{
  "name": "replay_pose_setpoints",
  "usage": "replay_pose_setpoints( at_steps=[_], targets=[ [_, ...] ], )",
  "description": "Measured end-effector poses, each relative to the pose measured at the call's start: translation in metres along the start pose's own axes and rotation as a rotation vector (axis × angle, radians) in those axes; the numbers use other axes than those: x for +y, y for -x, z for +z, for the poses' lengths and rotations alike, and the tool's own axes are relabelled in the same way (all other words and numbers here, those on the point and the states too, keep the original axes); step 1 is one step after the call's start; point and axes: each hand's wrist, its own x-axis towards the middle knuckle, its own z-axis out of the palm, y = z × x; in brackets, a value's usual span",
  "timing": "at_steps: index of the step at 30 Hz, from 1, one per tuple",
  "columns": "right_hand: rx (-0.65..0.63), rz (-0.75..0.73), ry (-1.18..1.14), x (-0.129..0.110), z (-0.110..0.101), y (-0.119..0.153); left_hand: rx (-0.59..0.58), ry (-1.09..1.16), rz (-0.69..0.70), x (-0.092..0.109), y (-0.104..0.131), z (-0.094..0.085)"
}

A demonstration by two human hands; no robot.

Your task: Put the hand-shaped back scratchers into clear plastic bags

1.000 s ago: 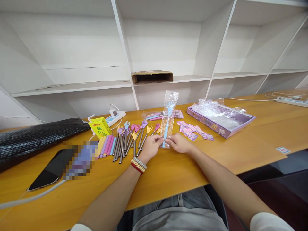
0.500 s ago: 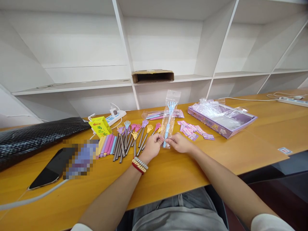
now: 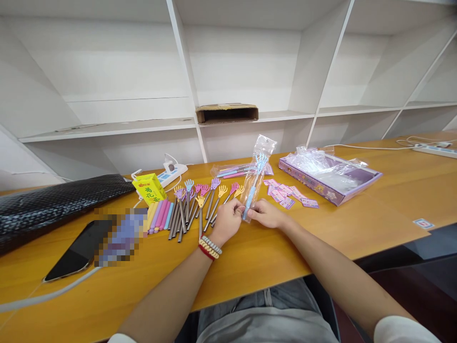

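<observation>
Scratcher (image 3: 251, 194), light blue, sits inside a clear bag (image 3: 266, 143) held above the table (image 3: 257, 267), claw end up. Compared with half a second ago, its top leans further to the right, while both hands grip at about the same spot. The left hand (image 3: 228, 219) has thumb and fingers closed on the bag's lower end; the right hand (image 3: 267, 214) pinches it from the other side, fingers curled in, no gap showing. Behind the bag lie packaged scratchers (image 3: 228, 174). Small pink cards (image 3: 283, 190) are scattered just right of it, with a purple box (image 3: 314, 185) beyond. Left of the hands, loose claw-ended rods (image 3: 200, 204) spread beside coloured tubes (image 3: 163, 213), near a yellow carton (image 3: 149, 186).
</observation>
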Motion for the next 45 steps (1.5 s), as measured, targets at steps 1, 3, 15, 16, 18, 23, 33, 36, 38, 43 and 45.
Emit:
replay_pose_setpoints(
  at_steps=[1, 3, 15, 16, 18, 23, 33, 36, 38, 43, 45],
  targets=[
    [0.019, 0.011, 0.016, 0.001, 0.001, 0.0, 0.002, -0.009, 0.003, 0.001, 0.0, 0.0],
    [0.061, 0.028, 0.048, 0.002, 0.002, -0.001, 0.0, -0.007, -0.003, 0.001, 0.0, 0.0],
    [0.106, 0.044, 0.108, 0.0, 0.004, -0.001, -0.003, 0.155, -0.136, -0.01, -0.004, 0.01],
    [0.103, 0.042, 0.104, 0.0, 0.003, -0.001, -0.002, 0.142, -0.135, -0.01, -0.004, 0.01],
    [0.093, 0.047, 0.102, 0.002, 0.003, -0.002, -0.001, 0.111, -0.131, -0.009, -0.004, 0.01],
    [0.019, 0.075, 0.121, 0.007, 0.002, -0.002, -0.031, 0.007, -0.105, -0.008, -0.002, 0.008],
    [-0.066, 0.109, 0.182, 0.011, -0.002, -0.001, -0.102, -0.286, -0.011, -0.009, -0.001, 0.005],
    [-0.077, 0.127, 0.2, 0.012, -0.002, -0.002, -0.118, -0.308, -0.008, -0.008, -0.001, 0.004],
    [-0.079, 0.125, 0.204, 0.012, -0.003, -0.002, -0.134, -0.285, -0.004, -0.008, -0.001, 0.004],
    [-0.086, 0.096, 0.195, 0.013, -0.004, -0.002, -0.159, -0.207, -0.038, -0.01, -0.003, 0.005],
    [-0.086, 0.103, 0.212, 0.013, -0.004, -0.001, -0.176, -0.17, -0.052, -0.012, -0.003, 0.006]
  ],
)
